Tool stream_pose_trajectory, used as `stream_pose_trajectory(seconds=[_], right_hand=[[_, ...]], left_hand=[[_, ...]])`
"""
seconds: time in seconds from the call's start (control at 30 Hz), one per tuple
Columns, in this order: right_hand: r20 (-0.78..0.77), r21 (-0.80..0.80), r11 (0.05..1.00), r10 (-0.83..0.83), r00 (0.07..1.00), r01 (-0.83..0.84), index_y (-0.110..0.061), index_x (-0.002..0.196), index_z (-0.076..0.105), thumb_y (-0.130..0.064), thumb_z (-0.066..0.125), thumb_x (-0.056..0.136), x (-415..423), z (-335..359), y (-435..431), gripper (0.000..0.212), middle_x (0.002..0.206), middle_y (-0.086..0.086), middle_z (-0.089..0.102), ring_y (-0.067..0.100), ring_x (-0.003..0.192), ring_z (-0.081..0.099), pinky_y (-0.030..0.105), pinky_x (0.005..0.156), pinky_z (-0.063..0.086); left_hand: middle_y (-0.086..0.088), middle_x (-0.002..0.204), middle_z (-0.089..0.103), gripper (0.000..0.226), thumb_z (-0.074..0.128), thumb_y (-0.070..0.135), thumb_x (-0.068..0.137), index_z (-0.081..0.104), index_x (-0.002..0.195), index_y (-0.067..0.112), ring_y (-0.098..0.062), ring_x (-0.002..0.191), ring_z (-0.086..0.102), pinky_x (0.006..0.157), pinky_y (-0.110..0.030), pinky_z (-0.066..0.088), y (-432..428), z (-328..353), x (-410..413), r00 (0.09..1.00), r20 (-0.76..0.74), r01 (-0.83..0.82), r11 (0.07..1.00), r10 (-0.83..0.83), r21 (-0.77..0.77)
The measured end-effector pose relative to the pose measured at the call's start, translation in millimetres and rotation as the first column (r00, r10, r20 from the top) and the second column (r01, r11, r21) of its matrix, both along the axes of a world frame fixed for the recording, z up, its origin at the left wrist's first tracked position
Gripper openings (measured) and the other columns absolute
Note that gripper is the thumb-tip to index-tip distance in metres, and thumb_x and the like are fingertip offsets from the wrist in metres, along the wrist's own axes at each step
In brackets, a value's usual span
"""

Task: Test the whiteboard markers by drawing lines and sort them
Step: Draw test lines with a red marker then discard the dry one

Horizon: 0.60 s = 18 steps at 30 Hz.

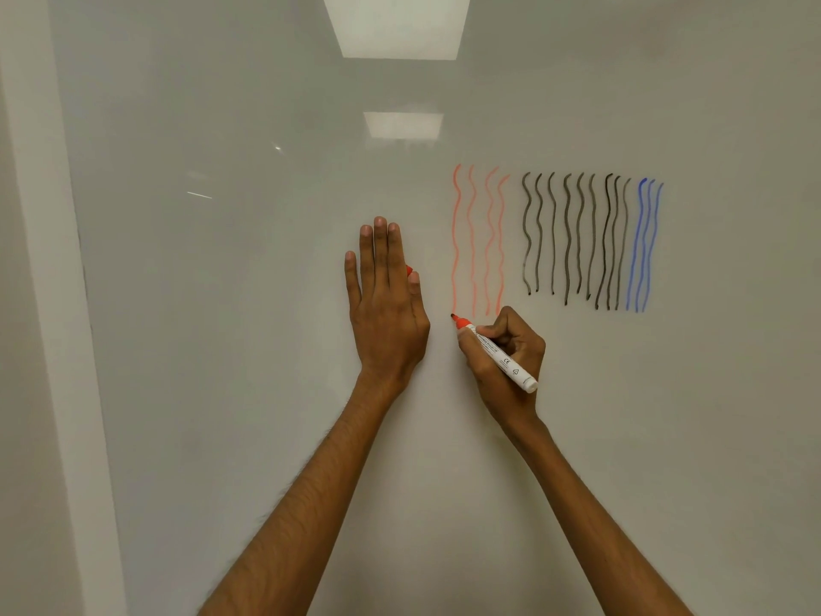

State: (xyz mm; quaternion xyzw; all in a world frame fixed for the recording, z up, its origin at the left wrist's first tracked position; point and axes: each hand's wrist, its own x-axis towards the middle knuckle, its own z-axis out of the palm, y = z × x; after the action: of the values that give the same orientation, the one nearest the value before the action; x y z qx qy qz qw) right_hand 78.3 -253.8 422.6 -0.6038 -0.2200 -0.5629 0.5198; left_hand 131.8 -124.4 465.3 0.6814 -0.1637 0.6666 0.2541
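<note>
My right hand [504,349] grips a white whiteboard marker [497,353] with a red collar. Its tip touches the whiteboard [266,304] at the bottom end of the leftmost of several faint red wavy lines [477,240]. My left hand [386,300] lies flat against the board just left of those lines, fingers straight and pointing up. A red marker cap [408,271] peeks out between its thumb and index finger, pinched there. To the right stand several black wavy lines [573,237] and three blue wavy lines [644,246].
The whiteboard's pale frame [53,304] runs down the left side. Ceiling lights reflect in the glossy board [395,28] above the hands. No other markers or containers are in view.
</note>
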Motion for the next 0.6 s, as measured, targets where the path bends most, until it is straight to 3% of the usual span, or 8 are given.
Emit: stream_pose_trajectory(seconds=[0.23,0.33,0.47,0.6], right_hand=[[-0.019,-0.016,0.999,-0.028,0.999,0.028,-0.014,0.067,0.051,-0.018,0.073,0.077,-2,6,-2,0.024,0.060,-0.007,0.052,0.009,0.051,0.052,0.014,0.048,0.043],[0.019,0.032,0.999,-0.018,1.000,0.017,-0.021,0.072,0.053,-0.018,0.075,0.081,-8,23,1,0.024,0.066,0.000,0.058,0.013,0.055,0.059,0.027,0.052,0.052],[0.131,0.028,1.000,0.002,0.991,-0.006,-0.006,0.089,0.062,-0.013,0.076,0.086,-16,62,10,0.016,0.080,0.000,0.063,0.007,0.068,0.061,0.024,0.060,0.052],[0.184,-0.014,0.999,0.031,0.982,-0.029,-0.008,0.101,0.064,-0.015,0.067,0.093,-12,106,15,0.011,0.087,0.006,0.067,0.025,0.065,0.063,0.042,0.053,0.055]], left_hand=[[-0.014,0.163,0.019,0.054,0.032,0.019,0.105,0.021,0.155,0.002,-0.027,0.153,0.013,0.125,-0.042,0.006,0,-1,-2,1.000,-0.008,0.002,1.000,-0.002,-0.001],[-0.014,0.164,0.018,0.054,0.032,0.018,0.105,0.020,0.155,0.002,-0.027,0.153,0.011,0.125,-0.042,0.006,0,-1,-3,1.000,-0.013,-0.001,1.000,0.001,0.002],[-0.013,0.164,0.017,0.054,0.028,0.020,0.105,0.020,0.155,0.003,-0.025,0.153,0.010,0.125,-0.043,0.007,0,-2,-4,1.000,-0.020,-0.003,1.000,0.003,0.004],[-0.013,0.164,0.017,0.053,0.028,0.021,0.105,0.018,0.155,0.004,-0.025,0.153,0.011,0.125,-0.043,0.008,0,-2,-4,1.000,-0.009,0.003,1.000,-0.003,-0.001]])
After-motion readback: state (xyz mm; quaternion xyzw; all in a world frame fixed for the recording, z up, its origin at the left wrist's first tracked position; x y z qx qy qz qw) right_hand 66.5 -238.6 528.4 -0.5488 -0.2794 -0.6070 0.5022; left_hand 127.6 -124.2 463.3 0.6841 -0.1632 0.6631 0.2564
